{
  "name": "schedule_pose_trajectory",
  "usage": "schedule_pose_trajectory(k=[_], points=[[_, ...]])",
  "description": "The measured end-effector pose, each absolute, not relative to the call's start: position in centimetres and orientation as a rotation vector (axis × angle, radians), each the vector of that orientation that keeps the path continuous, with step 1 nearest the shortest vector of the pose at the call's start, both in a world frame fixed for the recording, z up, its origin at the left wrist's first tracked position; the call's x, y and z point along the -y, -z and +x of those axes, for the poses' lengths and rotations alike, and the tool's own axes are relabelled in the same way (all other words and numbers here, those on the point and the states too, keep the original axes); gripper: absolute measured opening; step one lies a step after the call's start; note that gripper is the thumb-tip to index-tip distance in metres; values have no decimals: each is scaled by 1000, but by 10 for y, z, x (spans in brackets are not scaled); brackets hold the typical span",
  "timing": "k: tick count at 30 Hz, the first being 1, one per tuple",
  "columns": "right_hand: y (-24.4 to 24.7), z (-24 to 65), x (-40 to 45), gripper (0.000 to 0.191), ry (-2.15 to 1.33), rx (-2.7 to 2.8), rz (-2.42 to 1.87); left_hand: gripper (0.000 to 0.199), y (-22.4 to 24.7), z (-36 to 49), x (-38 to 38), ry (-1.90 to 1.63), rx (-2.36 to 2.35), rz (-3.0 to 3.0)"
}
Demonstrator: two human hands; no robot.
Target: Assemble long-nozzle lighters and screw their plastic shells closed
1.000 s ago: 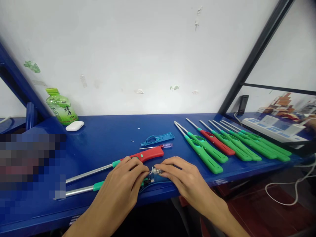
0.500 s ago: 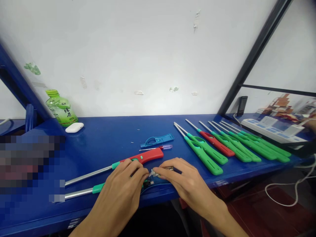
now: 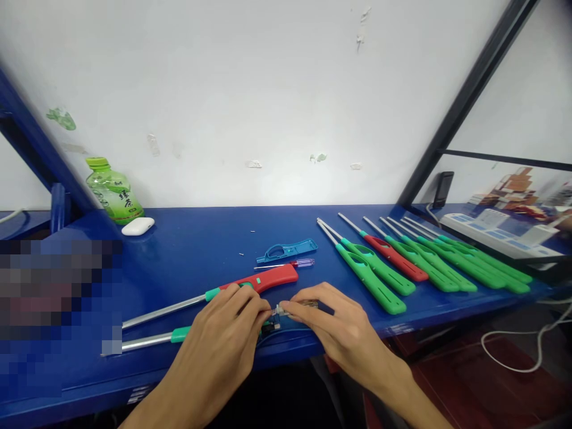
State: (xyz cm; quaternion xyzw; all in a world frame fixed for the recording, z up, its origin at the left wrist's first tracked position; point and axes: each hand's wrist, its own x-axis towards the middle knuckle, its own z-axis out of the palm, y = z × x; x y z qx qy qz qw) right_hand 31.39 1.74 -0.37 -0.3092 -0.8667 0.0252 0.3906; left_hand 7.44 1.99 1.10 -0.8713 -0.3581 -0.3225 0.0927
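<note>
My right hand (image 3: 333,313) pinches a small clear tank-like part (image 3: 308,304) above the table's front edge. Opposite it, my left hand (image 3: 232,325) has its fingertips pressed together at the part's left end; what they grip is too small to make out. Under my left hand lies a lighter with a metal tube (image 3: 147,342) and a green collar, its body mostly hidden. A red lighter (image 3: 277,277) rests just behind my hands. Beyond it are a screwdriver (image 3: 304,263) with a clear purple handle and a blue half shell (image 3: 290,250).
Several green lighters (image 3: 379,286) and one red lighter (image 3: 397,260) lie in a row at the right. A green bottle (image 3: 117,193) and a white case (image 3: 138,226) stand back left. A power strip (image 3: 496,238) is far right.
The view has shifted slightly. Both hands keep their pinch, and the clear part now sits closer to my left fingertips.
</note>
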Motion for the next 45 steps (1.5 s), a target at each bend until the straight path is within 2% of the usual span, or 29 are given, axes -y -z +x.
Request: schedule_pose_trajectory(k=[12, 21, 27, 45], points=[[6, 314, -17, 45, -92, 2188, -777, 22, -11, 73, -21, 990, 1054, -2622], [3, 314, -18, 43, -103, 2203, -782, 28, -11, 72, -22, 943, 989, -2620], [1, 314, -18, 51, -49, 2228, -750, 28, -11, 73, -21, 961, 979, -2602], [6, 314, -20, 42, -103, 2202, -782, 20, -13, 73, -22, 1084, 1014, -2661]])
